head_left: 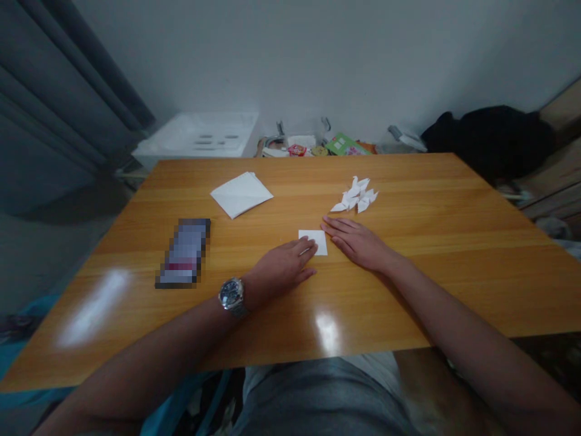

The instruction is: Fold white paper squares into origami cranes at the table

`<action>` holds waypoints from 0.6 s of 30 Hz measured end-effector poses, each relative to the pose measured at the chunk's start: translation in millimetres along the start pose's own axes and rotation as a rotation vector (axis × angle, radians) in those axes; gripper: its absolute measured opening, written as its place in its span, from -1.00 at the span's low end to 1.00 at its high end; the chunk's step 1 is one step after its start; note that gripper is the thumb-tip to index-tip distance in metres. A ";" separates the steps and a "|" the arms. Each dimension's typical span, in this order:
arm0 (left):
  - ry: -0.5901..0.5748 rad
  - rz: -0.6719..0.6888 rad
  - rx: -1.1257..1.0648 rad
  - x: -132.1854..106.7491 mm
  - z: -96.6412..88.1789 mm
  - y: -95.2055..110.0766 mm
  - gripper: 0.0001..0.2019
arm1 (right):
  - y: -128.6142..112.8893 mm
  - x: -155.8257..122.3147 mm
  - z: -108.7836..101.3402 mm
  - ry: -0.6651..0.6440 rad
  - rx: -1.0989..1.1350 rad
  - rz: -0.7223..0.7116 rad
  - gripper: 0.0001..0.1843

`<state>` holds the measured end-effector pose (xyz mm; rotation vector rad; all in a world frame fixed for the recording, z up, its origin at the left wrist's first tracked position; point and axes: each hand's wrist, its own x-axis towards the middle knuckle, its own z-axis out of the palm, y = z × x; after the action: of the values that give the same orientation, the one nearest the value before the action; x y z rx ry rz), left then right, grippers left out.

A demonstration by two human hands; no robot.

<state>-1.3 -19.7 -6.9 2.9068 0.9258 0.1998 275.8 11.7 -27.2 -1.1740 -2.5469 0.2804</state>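
A small square of white paper [320, 242] lies flat on the wooden table [408, 218]. My left hand [285, 265], with a metal watch [231, 293] on its wrist, rests its fingers on the paper and covers its lower left part. Beside the paper's right edge, my right hand [356, 241] lies on the table with fingers stretched out, holding nothing. Just beyond it sits a small cluster of folded white paper figures [356, 197], apparently birds. A larger stack of white paper [242, 194] lies farther back to the left.
A phone-like dark device [184, 253], blurred out, lies on the table's left side. Behind the far edge stand a white tray-like box [204, 130], a green packet [347, 145] and other clutter. A black heap [490, 142] is at the back right; a grey curtain [59, 91] hangs left.
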 end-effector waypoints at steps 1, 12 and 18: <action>0.002 0.003 -0.001 -0.1 0.5 -1.6 -0.46 | 0.4 0.0 -0.5 0.007 0.007 0.009 -0.43; 0.016 0.040 0.013 -1.8 -0.6 -15.7 -0.37 | -11.5 -4.0 -3.2 -0.067 0.049 -0.099 -0.41; 0.030 0.008 0.067 -3.4 -4.7 -4.9 -0.42 | -16.0 -5.1 0.8 -0.116 0.052 -0.061 -0.39</action>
<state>-7.6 -17.5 -3.2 2.9765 0.9434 0.2177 267.4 -2.6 -24.0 -1.0890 -2.6528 0.4085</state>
